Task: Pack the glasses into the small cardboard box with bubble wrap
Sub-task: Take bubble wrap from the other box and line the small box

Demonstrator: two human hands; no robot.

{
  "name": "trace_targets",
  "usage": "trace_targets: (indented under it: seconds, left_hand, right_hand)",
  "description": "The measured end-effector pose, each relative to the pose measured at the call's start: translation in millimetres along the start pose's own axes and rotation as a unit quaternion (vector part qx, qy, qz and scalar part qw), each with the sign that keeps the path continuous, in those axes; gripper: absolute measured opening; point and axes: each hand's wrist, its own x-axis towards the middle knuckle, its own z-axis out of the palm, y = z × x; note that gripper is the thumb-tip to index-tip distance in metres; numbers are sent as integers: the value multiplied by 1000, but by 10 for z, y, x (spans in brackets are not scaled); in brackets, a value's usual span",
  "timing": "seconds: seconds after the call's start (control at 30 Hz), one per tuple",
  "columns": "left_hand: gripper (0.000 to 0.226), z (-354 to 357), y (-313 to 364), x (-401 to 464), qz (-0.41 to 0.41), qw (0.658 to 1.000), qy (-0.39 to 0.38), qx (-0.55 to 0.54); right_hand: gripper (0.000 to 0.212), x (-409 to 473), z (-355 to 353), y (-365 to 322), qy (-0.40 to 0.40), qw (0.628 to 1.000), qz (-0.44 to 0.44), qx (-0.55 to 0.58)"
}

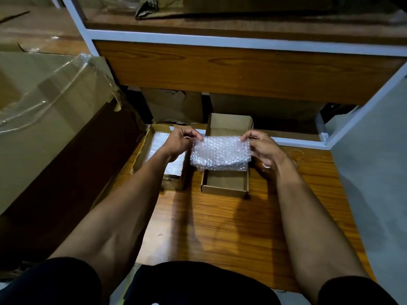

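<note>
A folded sheet of bubble wrap point(220, 153) hangs over the small open cardboard box point(224, 187), whose lid point(229, 124) stands upright at the back. My left hand point(179, 143) pinches the sheet's upper left corner. My right hand point(262, 148) pinches its upper right corner. Whether glasses lie inside the wrap cannot be told. The box's front half shows a bare brown floor.
To the left lies a second cardboard box point(141, 155) holding more bubble wrap point(157, 142). A large carton point(55, 119) with loose clear tape stands at far left. The wooden tabletop point(220, 227) reaches a white frame rail point(297, 142) and a shelf above.
</note>
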Motion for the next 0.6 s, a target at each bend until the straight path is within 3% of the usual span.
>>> trace_targets:
  seconds: [0.17, 0.27, 0.47, 0.6]
  left_hand:
    - [30, 98, -2, 13, 8, 999, -3, 35]
    - [34, 115, -36, 43, 1, 999, -28, 38]
    - [46, 198, -164, 110, -81, 994, -48, 46]
    - [29, 323, -184, 104, -134, 989, -48, 33]
  right_hand:
    - [28, -45, -89, 5, -33, 999, 30, -4]
    - [34, -47, -150, 38, -31, 999, 42, 0]
    - [24, -67, -244, 120, -40, 996, 81, 8]
    - [24, -93, -227, 205, -20, 995, 69, -72]
